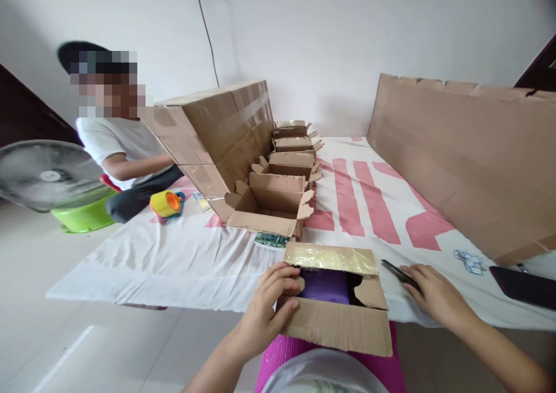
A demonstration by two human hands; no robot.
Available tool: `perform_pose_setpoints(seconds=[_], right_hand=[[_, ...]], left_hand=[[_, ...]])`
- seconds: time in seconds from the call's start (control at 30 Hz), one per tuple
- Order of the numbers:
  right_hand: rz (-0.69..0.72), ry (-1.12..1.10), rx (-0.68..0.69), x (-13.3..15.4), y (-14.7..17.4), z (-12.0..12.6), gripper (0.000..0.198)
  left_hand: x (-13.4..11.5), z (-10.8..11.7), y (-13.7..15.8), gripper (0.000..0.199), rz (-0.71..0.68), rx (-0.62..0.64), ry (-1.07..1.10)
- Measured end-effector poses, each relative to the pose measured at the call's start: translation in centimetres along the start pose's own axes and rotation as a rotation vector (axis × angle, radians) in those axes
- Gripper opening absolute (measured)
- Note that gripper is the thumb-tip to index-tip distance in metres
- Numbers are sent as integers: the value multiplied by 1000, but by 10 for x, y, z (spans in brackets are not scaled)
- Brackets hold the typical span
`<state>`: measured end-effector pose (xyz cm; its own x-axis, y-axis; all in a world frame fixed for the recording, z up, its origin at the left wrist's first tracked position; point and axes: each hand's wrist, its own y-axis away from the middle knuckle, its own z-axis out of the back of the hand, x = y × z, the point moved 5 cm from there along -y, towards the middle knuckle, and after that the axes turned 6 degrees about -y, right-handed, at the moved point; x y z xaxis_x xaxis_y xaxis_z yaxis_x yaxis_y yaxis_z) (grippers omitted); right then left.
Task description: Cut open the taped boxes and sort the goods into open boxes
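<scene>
A small open cardboard box point(339, 326) sits right in front of me at the table's near edge, with purple material point(324, 287) inside it. Its far flap carries shiny clear tape. My left hand point(273, 294) grips the box's left end, fingers over the side flap and thumb at the near edge. To the right of the box, my right hand point(428, 292) is closed round a slim dark tool that looks like a cutter point(402, 275), its tip pointing away to the left. Just beyond the box lies a green printed packet point(271, 241).
Several open cardboard boxes point(264, 225) line up beside stacked taped cartons point(234, 132). A tape roll point(165, 204) lies left, near a seated person point(125, 144) and a fan point(52, 176). A large cardboard sheet point(460, 161) and dark phone-like object point(523, 287) are right.
</scene>
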<state>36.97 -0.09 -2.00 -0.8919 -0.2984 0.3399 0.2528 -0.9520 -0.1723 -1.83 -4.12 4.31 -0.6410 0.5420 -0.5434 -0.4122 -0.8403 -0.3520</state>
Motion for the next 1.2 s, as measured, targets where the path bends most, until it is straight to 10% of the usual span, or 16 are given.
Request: perform_pose_setpoints(seconds=[0.13, 0.33, 0.7, 1.1, 1.2], right_hand=[[388, -166, -277, 88, 0, 47, 21], [761, -179, -102, 187, 11, 41, 26], [387, 60, -28, 152, -20, 45, 19], [281, -273, -42, 134, -21, 54, 13], [340, -247, -47, 143, -20, 51, 26]], left_hand=[[-25, 0, -12, 22, -89, 128, -131], [-52, -1, -19, 17, -183, 239, -177], [-37, -2, -13, 13, -164, 75, -360], [-7, 33, 1, 17, -20, -485, -445], [-14, 33, -6, 18, -149, -360, -422]])
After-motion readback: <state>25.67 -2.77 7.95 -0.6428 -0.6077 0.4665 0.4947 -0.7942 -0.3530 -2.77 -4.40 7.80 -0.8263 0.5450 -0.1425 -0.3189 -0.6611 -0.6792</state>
